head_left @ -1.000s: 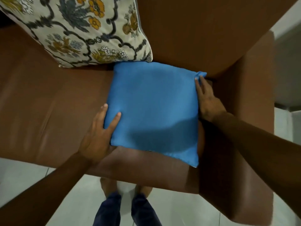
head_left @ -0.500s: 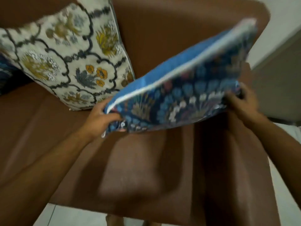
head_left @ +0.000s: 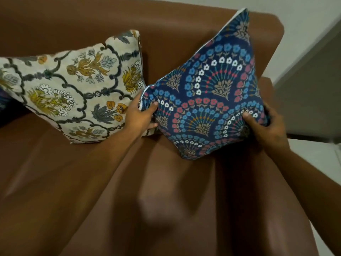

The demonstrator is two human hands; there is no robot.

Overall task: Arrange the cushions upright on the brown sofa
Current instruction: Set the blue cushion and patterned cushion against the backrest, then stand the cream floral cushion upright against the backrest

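Note:
A navy cushion with blue, red and white flower fans (head_left: pixel 208 93) stands on one corner against the backrest of the brown sofa (head_left: pixel 77 191), patterned side toward me. My left hand (head_left: pixel 140 115) grips its left corner by the zip. My right hand (head_left: pixel 265 124) grips its right corner beside the armrest. A cream cushion with yellow and grey flowers (head_left: pixel 73 91) leans upright against the backrest to the left, touching my left hand.
The sofa's right armrest (head_left: pixel 265 182) runs close under my right forearm. A dark cushion edge (head_left: pixel 5 106) shows at the far left. Pale floor (head_left: pixel 317 157) and a grey wall lie beyond the armrest.
The blue cushion lay flat, plain side up; both hands lifted it, flipped it and stood it against the backrest with the pattern facing me. The view tilted up.

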